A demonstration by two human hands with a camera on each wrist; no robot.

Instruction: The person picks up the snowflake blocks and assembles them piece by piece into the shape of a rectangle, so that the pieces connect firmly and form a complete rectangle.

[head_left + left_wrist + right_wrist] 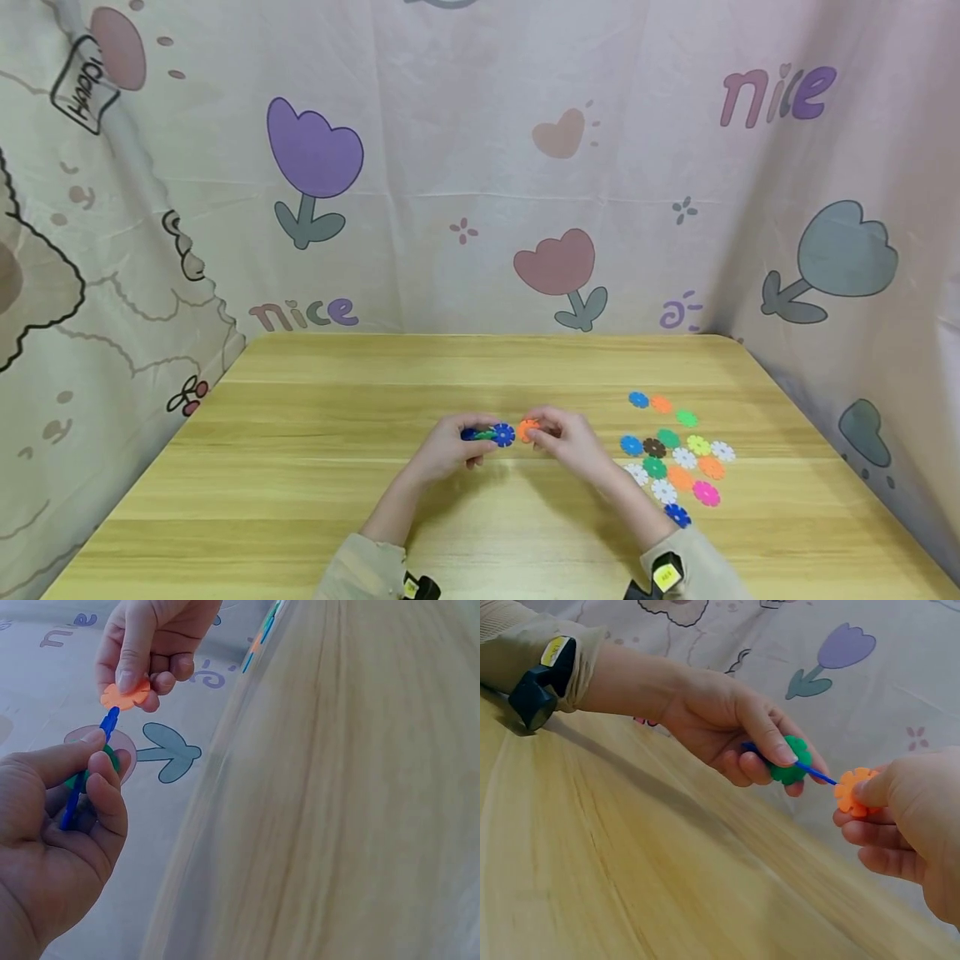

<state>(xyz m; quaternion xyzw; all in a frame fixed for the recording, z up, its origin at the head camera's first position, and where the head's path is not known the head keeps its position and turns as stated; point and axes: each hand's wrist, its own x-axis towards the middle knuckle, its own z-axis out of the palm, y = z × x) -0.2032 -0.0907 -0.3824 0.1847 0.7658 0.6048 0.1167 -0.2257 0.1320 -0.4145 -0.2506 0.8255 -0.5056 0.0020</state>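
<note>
Fingers [109, 801] clamping notched discs in both hands

Left hand [442, 452] is gripping a short chain [486, 435] — two blue discs [504, 434] with a green disc [797, 748] sitting crosswise between them. Right hand [572, 443] is pinching an orange disc [847, 796] just beside the chain's blue end; whether their edges are touching, one cannot tell. Both pieces are hovering above the desk [300, 500]. Flat and glossy-bright, the orange disc is showing a scalloped, flower-like rim with narrow slits. Loose discs [685, 457] are lying on the desk beyond the right forearm — white, green, orange, blue, yellow, brown and pink.
</note>
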